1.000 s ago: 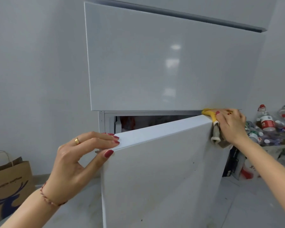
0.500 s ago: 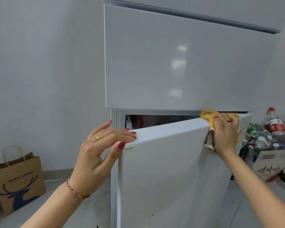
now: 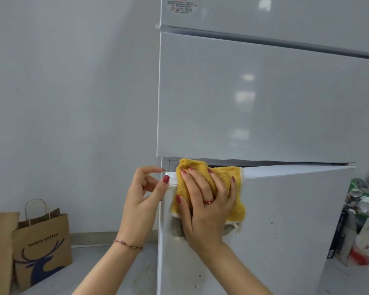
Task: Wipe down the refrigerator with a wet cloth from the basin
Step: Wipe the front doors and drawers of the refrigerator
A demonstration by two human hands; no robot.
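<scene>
A tall white glossy refrigerator (image 3: pixel 264 99) stands upright against a grey wall, its long axis vertical and its doors facing the camera. Its white lower door (image 3: pixel 285 220) is ajar, swung out at the left edge so that a thin wedge of gap shows under the closed middle door.

A square yellow terry cloth with a pale border (image 3: pixel 232 182) is draped over the top left corner of the lower door, part lying on the door's top edge and the rest hanging down its front face. The right hand (image 3: pixel 207 207) lies flat on the cloth with fingers spread wide and pointing up, pressing it against the door; the fingertips dig slightly into the bunched top of the cloth.

The left hand (image 3: pixel 145 194) is just beside it at the door's left edge, the thumb touching the corner and the other fingers loosely bent, gripping nothing.

A brown paper bag with a dark deer print (image 3: pixel 43 248) stands on the floor by the wall at left. A heap of empty bottles and cans (image 3: pixel 364 196) sits at right, beside the refrigerator.
</scene>
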